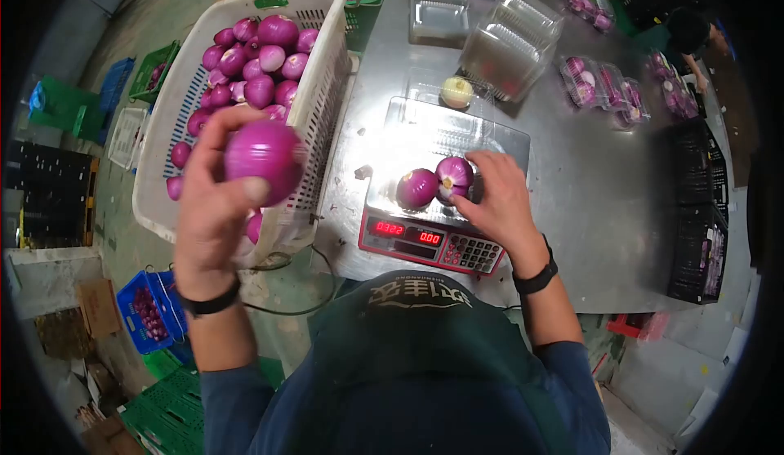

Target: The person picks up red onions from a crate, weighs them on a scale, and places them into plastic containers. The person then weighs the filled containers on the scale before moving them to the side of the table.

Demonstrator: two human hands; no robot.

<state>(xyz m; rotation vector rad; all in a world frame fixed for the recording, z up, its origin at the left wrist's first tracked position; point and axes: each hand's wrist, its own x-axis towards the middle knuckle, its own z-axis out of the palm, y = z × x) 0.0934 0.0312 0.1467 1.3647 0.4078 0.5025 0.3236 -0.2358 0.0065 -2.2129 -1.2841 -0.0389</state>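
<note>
One large red onion (265, 162) fills my left hand (214, 202); my right (502, 206), apart, touches another (455, 177) on the scale (433, 241).

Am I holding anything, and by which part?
Your left hand holds a purple onion by its left side, thumb low in front. Whether your right hand grips an onion on the scale can't be told.

To your left sits a blue crate (177, 301); you have a cardboard box (99, 308) just left of it, green crates (167, 412) below it and a red container (627, 325) far to its right.
</note>
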